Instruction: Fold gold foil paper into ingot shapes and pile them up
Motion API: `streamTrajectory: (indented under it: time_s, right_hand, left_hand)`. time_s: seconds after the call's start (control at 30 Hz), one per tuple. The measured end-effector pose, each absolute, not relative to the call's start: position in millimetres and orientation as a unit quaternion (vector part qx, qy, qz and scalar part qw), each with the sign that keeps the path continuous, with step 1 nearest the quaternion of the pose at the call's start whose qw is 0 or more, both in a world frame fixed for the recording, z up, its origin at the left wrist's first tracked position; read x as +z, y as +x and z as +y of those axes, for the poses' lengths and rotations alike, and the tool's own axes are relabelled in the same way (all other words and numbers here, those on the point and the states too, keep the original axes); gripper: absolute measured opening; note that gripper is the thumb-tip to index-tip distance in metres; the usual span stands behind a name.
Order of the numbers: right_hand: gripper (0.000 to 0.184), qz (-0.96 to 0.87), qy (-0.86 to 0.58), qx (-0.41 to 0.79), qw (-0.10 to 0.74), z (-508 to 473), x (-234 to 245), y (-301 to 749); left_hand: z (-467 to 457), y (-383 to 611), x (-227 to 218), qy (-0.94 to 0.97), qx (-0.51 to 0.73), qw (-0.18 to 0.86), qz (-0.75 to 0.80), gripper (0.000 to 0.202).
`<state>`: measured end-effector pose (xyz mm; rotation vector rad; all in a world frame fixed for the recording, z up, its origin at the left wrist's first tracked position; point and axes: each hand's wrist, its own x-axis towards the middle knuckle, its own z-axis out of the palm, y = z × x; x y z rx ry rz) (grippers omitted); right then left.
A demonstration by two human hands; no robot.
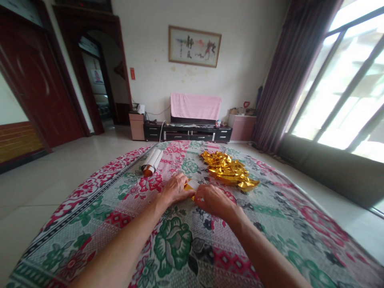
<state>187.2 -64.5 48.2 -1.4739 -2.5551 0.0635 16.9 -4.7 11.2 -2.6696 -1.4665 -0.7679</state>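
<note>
My left hand (175,188) and my right hand (213,199) meet over a small sheet of gold paper (192,186) with a white back, pressed down on the flowered cloth (168,244). Both hands have their fingers curled and pinched on the sheet's edges. Just beyond my right hand lies a heap of folded gold paper pieces (228,169). Further back on the left lies a roll of paper (151,162) with a white outside and an orange end.
The flowered cloth covers a wide surface around me. A tiled floor (45,180) runs left to dark wooden doors. At the back stand a low black cabinet (189,134) and a pink-draped screen (195,106). Curtains and a big window fill the right.
</note>
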Motion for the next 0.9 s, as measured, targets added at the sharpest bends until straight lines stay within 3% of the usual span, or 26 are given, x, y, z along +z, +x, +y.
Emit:
streamTrajectory:
  time_s: [0.2, 0.43, 0.63, 0.9]
  right_hand:
    - [0.024, -0.85, -0.522, -0.056, 0.033, -78.9, 49.6, 163.6]
    - [0.024, -0.833, -0.543, -0.081, 0.069, -80.2, 33.9, 155.2]
    - [0.019, -0.835, -0.543, -0.057, 0.068, -78.9, 43.8, 162.3]
    - [0.022, -0.814, -0.574, -0.038, 0.074, -71.3, 42.3, 170.0]
  left_hand:
    - [-2.5, 16.8, 9.8, -0.855, -0.228, -0.005, -0.465, 0.033]
    - [-7.0, 16.6, 15.4, -0.857, -0.216, 0.001, -0.467, 0.031]
    - [-4.6, 7.7, 23.6, -0.882, -0.205, -0.045, -0.422, 0.017]
    - [-3.5, 0.7, 27.4, -0.904, -0.172, -0.032, -0.39, 0.023]
